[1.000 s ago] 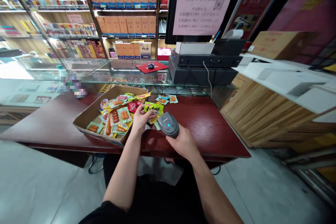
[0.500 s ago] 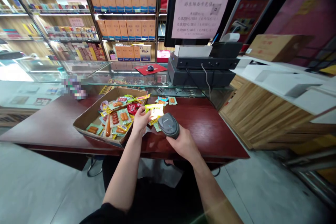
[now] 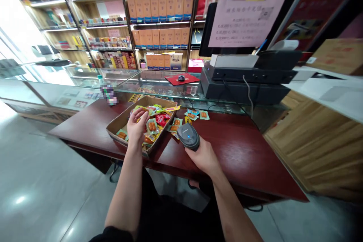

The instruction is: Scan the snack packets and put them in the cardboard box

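Note:
My right hand (image 3: pixel 204 157) is wrapped round the handle of a dark grey barcode scanner (image 3: pixel 188 136), whose small blue light is on. The scanner head is above the table, aimed away from me. Over the cardboard box (image 3: pixel 118 121) my left hand (image 3: pixel 136 124) hovers with its fingers apart and slightly curled, and I see nothing in it. Small sealed snack packets fill the box, among them a red packet (image 3: pixel 161 119) and a clear sausage packet (image 3: pixel 152 126) just right of my fingers. More sausage packets (image 3: pixel 176 122) lie on the table beside the box.
The dark red table (image 3: pixel 232 151) meets a glass counter (image 3: pixel 153 81) at its far side. On the counter are a mouse (image 3: pixel 181 78) on a red mat and a monitor with a pink paper sign (image 3: pixel 246 20). Another sausage packet (image 3: pixel 203 115) lies near the counter.
My left hand has let go of the yellow packet and moved left over the box. The scanner stays in my right hand, and its blue light now shows. The view has swung left.

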A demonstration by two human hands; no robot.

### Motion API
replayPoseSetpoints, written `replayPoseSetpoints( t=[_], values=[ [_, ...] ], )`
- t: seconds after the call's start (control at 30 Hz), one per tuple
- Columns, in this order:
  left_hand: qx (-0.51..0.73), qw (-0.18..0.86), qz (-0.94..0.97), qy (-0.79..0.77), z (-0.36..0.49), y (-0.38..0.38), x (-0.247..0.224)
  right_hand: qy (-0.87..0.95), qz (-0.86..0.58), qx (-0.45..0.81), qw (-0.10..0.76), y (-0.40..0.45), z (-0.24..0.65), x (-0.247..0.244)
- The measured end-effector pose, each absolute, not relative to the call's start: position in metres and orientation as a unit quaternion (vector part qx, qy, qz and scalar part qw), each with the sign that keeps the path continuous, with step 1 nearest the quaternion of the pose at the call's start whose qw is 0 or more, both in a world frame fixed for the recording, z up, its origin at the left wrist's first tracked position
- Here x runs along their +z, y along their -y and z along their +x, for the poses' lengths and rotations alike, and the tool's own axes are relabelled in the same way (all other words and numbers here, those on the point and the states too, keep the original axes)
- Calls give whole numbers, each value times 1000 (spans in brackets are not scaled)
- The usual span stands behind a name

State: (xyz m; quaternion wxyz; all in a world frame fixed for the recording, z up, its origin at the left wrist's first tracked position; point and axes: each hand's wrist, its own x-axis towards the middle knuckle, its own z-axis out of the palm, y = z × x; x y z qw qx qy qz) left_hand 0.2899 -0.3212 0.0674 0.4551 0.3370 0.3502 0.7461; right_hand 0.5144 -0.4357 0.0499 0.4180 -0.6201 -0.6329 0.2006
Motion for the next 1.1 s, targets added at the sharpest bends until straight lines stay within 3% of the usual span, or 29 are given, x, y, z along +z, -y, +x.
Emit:
replayPoseSetpoints(
  t=[0.2,0.43,0.6,0.73,0.9,1.1],
  values=[
    [716,466,367,-368,303,330,58,631,-619,208,419,436,518,49],
    [613,533,449,-372,394,315,38,576,-671,151,442,457,570,41],
    [537,520,547,-377,466,278,23,540,-711,93,441,464,613,34],
    [433,414,687,-412,515,239,13,510,-735,82,439,461,641,34],
    [211,138,851,-461,551,201,-7,480,-759,86,432,456,663,32],
    [113,75,884,-447,552,189,-26,470,-769,98,422,454,670,24]
  ],
)
